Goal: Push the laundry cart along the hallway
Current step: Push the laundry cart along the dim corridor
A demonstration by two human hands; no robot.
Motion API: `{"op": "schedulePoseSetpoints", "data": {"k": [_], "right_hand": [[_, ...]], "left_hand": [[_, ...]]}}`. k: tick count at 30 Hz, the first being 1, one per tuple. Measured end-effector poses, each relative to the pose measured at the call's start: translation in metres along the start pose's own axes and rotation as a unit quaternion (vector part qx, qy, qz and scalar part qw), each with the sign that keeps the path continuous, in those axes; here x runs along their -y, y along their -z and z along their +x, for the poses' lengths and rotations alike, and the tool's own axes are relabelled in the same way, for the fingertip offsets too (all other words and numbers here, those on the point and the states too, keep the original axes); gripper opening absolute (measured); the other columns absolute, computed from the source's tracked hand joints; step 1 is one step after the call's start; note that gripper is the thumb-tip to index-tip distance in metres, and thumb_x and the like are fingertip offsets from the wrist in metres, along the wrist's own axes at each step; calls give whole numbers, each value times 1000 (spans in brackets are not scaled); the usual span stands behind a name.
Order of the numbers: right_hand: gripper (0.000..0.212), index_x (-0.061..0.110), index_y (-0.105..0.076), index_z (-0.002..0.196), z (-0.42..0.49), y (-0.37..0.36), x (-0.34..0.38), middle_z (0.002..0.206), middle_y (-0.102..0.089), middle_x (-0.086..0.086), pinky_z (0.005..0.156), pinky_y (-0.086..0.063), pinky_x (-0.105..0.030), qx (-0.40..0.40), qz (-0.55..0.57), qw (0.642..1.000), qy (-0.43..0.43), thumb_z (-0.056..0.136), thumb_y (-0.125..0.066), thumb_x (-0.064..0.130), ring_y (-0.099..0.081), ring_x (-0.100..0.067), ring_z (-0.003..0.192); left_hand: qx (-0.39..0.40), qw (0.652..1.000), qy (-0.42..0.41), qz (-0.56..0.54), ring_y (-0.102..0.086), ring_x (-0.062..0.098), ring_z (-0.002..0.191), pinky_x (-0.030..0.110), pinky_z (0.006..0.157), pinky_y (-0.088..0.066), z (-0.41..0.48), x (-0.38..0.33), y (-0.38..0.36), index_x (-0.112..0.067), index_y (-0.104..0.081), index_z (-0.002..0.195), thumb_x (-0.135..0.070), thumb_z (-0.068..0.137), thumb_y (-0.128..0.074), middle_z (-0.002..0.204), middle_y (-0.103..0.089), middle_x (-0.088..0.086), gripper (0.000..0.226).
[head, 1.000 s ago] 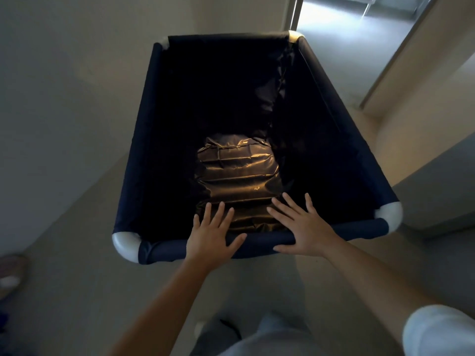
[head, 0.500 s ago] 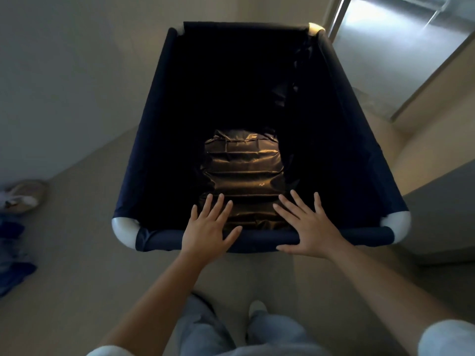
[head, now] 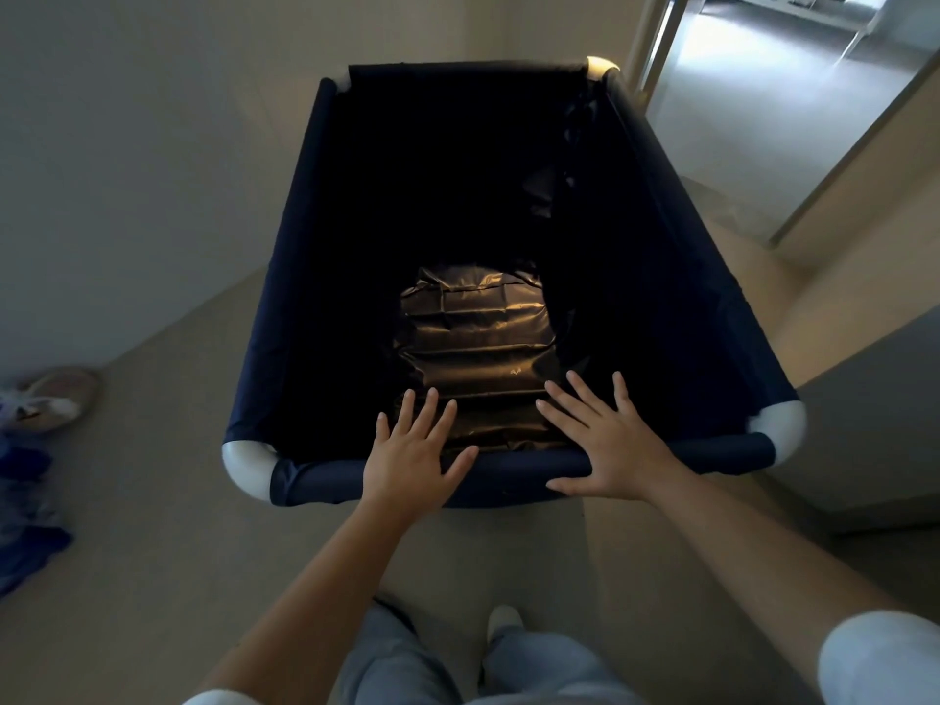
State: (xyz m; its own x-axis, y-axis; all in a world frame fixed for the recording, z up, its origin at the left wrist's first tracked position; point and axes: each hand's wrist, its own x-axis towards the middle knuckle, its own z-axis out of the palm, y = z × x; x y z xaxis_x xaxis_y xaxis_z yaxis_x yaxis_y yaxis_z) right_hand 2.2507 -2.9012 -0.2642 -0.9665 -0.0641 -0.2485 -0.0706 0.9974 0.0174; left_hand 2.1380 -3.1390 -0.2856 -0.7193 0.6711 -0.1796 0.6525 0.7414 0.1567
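Note:
The laundry cart (head: pixel 325 483) is a deep navy fabric bin with white rounded corners, standing in front of me in the hallway. A shiny dark plastic bag (head: pixel 475 343) lies at its bottom. My left hand (head: pixel 409 457) rests flat on the near rim, fingers spread over the edge. My right hand (head: pixel 608 445) lies flat on the same rim to the right, fingers apart, thumb along the bar. Neither hand wraps around the rim.
A wall runs along the left. A shoe (head: pixel 58 394) and blue cloth (head: pixel 25 531) lie on the floor at the left edge. A bright doorway (head: pixel 753 94) opens ahead at the right, with a wall corner (head: pixel 864 399) close to the cart's right side.
The cart and I have moved forward along the hallway; the doorway has shifted right and the shoe and blue cloth have come into view at the left. Both hands stay flat on the rim.

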Motion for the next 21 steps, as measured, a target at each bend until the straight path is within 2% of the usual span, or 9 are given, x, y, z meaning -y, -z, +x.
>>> {"op": "schedulePoseSetpoints", "data": {"k": [3, 9, 13, 21], "right_hand": [[91, 27, 0, 146, 5, -1, -8, 155, 7, 3, 100, 33, -45, -3, -9, 1000, 4, 77, -30, 78, 20, -19, 140], [90, 25, -5, 147, 19, 3, -29, 157, 1, 1, 104, 26, -49, -5, -3, 1000, 7, 78, -33, 76, 15, -21, 142], [89, 26, -3, 147, 36, 6, -42, 157, 3, 2, 102, 29, -48, -4, -14, 1000, 14, 78, -26, 77, 18, -20, 141], [88, 26, -4, 148, 90, 16, -65, 157, 3, 0, 102, 28, -48, -26, -10, 999, 24, 80, -30, 75, 19, -20, 141]], "left_hand": [[-2, 1000, -1, -2, 10, 22, 141, 45, 113, 1, 7, -3, 0, -28, -6, 146, -70, 78, 2, 156, -2, 0, 80], [-3, 1000, 3, -1, 11, 21, 141, 45, 113, 2, 29, -8, 3, -28, -6, 146, -71, 77, 5, 156, -1, -1, 82], [-5, 1000, 6, 4, 12, 21, 141, 44, 113, 2, 48, -7, 8, -28, -4, 146, -71, 77, 6, 156, 1, -1, 82], [-26, 999, 14, 21, 11, 20, 141, 45, 113, 2, 103, 16, 22, -29, -2, 146, -70, 76, 8, 156, 0, -1, 82]]}}
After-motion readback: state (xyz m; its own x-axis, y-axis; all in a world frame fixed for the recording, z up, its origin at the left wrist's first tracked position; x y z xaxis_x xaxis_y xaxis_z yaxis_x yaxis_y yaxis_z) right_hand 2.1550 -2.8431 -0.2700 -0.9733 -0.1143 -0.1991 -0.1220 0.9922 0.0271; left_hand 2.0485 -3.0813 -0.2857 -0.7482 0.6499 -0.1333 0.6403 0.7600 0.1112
